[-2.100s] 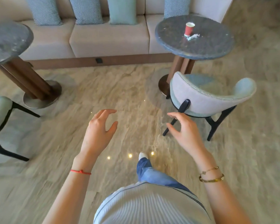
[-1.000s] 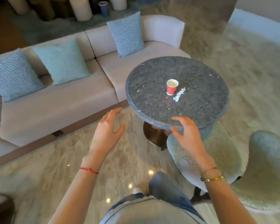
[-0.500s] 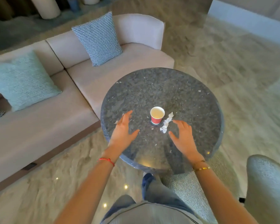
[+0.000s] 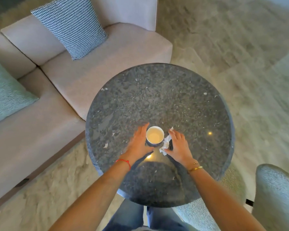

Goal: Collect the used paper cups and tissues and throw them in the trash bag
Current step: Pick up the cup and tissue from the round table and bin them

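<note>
The left hand (image 4: 139,144) lies beside the left wall of the paper cup (image 4: 155,136), fingers straight and together, thumb reaching under the cup's near side; whether the palm actually touches the cup cannot be told. The right hand (image 4: 178,145) is arched over the crumpled white tissue (image 4: 165,144), fingertips at its far end and thumb by its near end, fingers bent around it; a firm pinch is not plain. A red string (image 4: 123,161) circles the left wrist and gold bracelets (image 4: 195,167) the right.

The cup stands upright, its inside pale, and the tissue lies just to its right, nearly touching. Both sit on the round dark stone table (image 4: 173,97), toward its near half. A beige sofa (image 4: 73,80) runs behind and to the left, carrying a checked cushion (image 4: 70,25) and a pale green cushion (image 4: 5,92). A light upholstered chair (image 4: 277,197) stands at the near right, on a marbled floor (image 4: 232,39).
</note>
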The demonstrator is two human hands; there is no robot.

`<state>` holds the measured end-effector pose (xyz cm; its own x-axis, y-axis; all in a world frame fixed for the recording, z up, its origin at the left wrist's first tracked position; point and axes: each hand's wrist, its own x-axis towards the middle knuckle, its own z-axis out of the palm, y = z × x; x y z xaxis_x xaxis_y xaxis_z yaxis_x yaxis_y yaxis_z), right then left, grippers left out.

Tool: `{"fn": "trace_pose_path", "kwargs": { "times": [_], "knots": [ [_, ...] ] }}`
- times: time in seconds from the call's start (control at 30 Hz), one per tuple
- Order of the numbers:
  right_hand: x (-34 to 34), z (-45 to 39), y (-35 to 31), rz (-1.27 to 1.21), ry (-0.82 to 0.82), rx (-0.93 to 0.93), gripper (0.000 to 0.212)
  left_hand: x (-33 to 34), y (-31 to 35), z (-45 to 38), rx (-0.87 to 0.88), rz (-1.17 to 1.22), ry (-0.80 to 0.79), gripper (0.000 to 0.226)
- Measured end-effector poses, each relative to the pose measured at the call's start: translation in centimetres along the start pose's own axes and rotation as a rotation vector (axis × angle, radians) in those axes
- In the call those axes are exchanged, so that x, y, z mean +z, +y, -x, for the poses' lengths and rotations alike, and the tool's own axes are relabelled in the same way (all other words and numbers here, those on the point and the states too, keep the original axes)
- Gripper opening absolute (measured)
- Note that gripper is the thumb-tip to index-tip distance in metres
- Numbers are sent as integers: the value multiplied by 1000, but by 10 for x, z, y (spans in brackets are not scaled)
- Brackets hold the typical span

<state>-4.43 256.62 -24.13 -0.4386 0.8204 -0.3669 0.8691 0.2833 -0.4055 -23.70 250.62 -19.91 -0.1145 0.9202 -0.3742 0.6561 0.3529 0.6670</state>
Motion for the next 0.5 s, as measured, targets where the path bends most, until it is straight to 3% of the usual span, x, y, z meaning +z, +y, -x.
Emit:
{"fn": "trace_pose_path", "kwargs": {
  "times": [0.1, 0.33, 0.5],
  "knots": [
    [9, -4, 2, 16, 15, -16, 75, 8, -2, -10, -1, -9, -33, 105],
    [13, -9, -3, -32, 112, -19, 19, 11, 3, -20, -2, 20, 4, 78],
    [-2, -1, -8, -184, 203, 29, 11, 0, 7, -10, -20, 68, 43, 78]
  ]
}}
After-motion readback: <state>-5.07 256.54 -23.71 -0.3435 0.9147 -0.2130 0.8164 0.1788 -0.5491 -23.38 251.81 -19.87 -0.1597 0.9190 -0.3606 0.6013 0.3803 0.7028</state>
